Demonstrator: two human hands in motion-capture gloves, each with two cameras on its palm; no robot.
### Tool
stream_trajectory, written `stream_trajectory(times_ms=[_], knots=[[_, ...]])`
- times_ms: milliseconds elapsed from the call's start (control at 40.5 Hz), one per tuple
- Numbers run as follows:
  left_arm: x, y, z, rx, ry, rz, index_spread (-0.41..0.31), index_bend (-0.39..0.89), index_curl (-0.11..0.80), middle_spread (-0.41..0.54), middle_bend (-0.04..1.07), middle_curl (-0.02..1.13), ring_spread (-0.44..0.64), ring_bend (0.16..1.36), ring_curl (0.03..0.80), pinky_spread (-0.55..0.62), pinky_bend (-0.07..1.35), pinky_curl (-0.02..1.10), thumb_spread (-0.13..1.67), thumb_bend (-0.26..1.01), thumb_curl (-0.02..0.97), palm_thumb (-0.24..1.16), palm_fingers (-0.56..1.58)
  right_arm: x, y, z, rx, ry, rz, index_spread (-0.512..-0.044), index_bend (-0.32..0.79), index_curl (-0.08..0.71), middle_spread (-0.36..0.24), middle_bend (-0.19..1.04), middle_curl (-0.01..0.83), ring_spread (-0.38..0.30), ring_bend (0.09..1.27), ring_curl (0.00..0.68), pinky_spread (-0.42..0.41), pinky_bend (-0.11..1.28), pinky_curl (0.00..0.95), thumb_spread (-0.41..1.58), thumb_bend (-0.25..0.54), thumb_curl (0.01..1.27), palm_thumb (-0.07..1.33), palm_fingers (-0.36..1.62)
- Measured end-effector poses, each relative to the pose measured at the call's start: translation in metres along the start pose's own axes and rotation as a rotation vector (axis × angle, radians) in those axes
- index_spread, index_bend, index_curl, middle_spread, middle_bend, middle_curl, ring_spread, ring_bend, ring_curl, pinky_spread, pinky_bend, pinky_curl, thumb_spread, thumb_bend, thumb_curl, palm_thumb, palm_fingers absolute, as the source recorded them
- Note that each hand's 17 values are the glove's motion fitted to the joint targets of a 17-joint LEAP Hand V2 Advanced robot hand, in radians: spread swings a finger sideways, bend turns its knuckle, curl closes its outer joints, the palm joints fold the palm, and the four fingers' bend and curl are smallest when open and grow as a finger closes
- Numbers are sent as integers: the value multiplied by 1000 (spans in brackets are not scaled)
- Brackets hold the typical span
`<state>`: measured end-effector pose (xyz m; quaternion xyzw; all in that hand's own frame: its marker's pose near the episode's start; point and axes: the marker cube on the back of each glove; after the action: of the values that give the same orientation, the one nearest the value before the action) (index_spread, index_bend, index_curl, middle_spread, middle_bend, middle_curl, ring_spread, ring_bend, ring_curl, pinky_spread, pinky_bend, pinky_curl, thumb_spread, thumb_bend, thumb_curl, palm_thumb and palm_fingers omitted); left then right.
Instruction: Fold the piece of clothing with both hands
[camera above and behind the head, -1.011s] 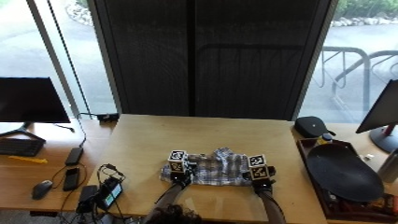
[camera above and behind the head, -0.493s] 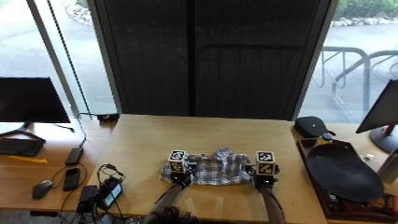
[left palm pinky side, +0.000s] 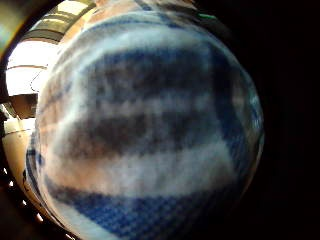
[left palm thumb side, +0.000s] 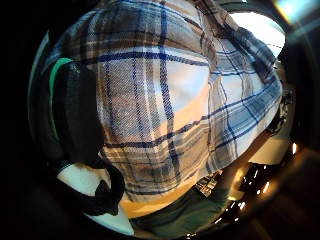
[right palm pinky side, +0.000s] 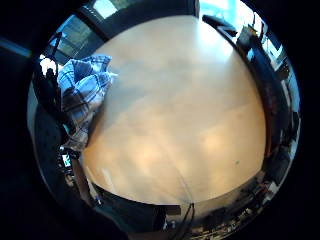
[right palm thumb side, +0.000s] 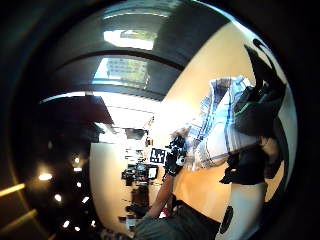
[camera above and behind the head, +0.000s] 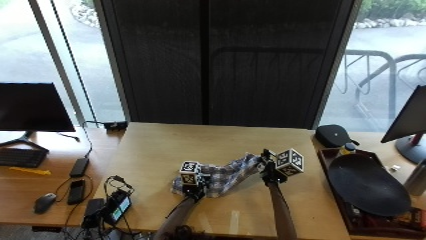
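Clothing: a blue, white and brown plaid garment (camera above and behind the head: 223, 176) lies bunched on the near middle of the wooden table (camera above and behind the head: 200, 145), one end resting on the wood, the other raised off it toward the person's right. Compared with half a second ago, when both ends sat low and level, the right end now stands higher and farther out, so the cloth runs as a slanted band between the two hands.

Left hand (camera above and behind the head: 191, 180): low on the garment's near-left end; the left thumb-side palm view shows a gloved finger (left palm thumb side: 75, 120) curled against the plaid, so this hand grips the cloth.

Right hand (camera above and behind the head: 271, 172): lifted above the table; its thumb-side palm view shows gloved fingers (right palm thumb side: 255, 107) closed on the fabric's edge, so it too holds the garment.

Judgement: the lift of the right end probably begins a fold, that end to be carried over toward the left; the garment is still crumpled, so the task appears early.

Surroundings: a power strip and cables (camera above and behind the head: 113, 205) at the table's near-left corner; a black round tray (camera above and behind the head: 366, 185) on the right; monitor (camera above and behind the head: 33, 107), keyboard and mouse (camera above and behind the head: 44, 202) on the desk to the left.
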<state>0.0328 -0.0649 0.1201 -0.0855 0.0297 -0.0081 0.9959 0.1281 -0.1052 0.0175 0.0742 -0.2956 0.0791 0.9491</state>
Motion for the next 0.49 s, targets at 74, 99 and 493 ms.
stream_trajectory(times_ms=[74,99,493], knots=[[6,-4,0,34,77,73,-129,185,446,55,169,338,360,384,320,355,371,424,1597,30,178,224,278,-32,-9,7,8,30,-82,-309,176,384,-216,190,403,-269,507,447,-326,588,351,572,-26,635,1052,1197],[7,-2,0,17,93,70,-130,185,446,55,169,338,360,383,320,355,370,424,1597,31,178,223,279,-43,-12,9,9,42,-108,-307,175,387,-218,188,405,-269,505,449,-328,589,353,563,-29,638,1049,1197],[-21,-4,-39,334,781,147,-111,147,413,49,203,358,329,440,330,323,363,417,1616,68,177,226,358,-200,-7,82,-23,244,-528,-306,191,421,-215,172,412,-278,468,454,-304,572,364,747,-3,638,1119,1207]])
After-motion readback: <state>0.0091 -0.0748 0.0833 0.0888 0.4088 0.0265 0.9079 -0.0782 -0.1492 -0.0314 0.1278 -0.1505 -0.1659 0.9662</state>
